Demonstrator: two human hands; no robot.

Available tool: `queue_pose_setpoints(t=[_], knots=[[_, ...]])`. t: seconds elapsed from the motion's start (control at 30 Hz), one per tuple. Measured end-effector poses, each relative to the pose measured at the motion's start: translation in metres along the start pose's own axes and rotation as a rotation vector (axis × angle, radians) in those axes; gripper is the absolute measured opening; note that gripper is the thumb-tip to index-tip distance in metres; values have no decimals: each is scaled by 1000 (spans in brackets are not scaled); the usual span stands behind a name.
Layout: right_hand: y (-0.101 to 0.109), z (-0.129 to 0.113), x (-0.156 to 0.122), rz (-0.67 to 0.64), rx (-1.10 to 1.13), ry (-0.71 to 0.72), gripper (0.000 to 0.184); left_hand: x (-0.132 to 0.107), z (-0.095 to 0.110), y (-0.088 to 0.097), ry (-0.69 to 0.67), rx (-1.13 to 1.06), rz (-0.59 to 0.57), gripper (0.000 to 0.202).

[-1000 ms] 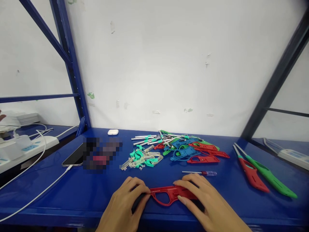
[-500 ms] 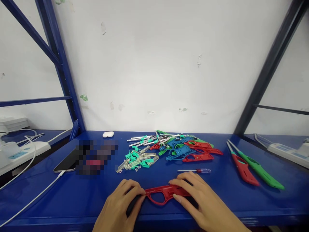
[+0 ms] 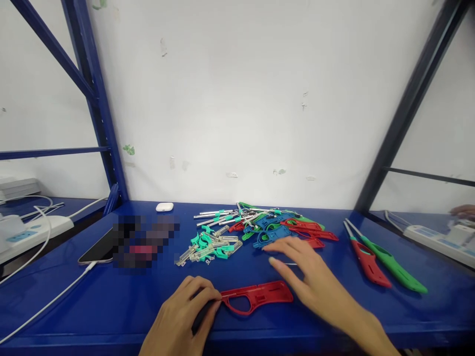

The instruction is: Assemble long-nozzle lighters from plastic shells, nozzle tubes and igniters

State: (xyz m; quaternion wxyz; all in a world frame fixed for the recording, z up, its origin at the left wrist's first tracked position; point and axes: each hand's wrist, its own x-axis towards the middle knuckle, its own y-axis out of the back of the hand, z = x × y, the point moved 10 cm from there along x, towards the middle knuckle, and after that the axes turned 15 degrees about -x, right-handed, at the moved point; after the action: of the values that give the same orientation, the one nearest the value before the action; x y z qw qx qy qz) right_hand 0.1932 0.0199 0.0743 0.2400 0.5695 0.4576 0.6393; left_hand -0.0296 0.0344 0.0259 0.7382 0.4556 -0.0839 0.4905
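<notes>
A red plastic lighter-handle half-shell (image 3: pixel 273 292) is pinched at its narrow end by the left hand (image 3: pixel 186 310), just right of it, apparently to be kept steady with its moulded hollow facing up. The right hand (image 3: pixel 308 277) is held loosely spread, nothing seen in its grasp; looped blue half-shells (image 3: pixel 282 232) are heaped beyond its fingertips, clear-and-teal plastic parts (image 3: pixel 203 241) beyond the left, seemingly sorted by kind.

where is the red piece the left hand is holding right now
In the head view, the red piece is low centre, its narrow end gripped by the left hand, its wide end beside the right hand.
</notes>
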Motion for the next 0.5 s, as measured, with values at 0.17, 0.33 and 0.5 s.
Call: queue_pose_setpoints(t=[0.17,0.33,0.5], knots=[[7,27,89,-35,-221,116,25,-1,-1,2,6,-2,-6,17],[-27,80,144,-92,-337,96,28,0,2,3,-11,7,2,17],[-63,104,137,-148,-361,101,32,0,3,5,-15,15,10,16]])
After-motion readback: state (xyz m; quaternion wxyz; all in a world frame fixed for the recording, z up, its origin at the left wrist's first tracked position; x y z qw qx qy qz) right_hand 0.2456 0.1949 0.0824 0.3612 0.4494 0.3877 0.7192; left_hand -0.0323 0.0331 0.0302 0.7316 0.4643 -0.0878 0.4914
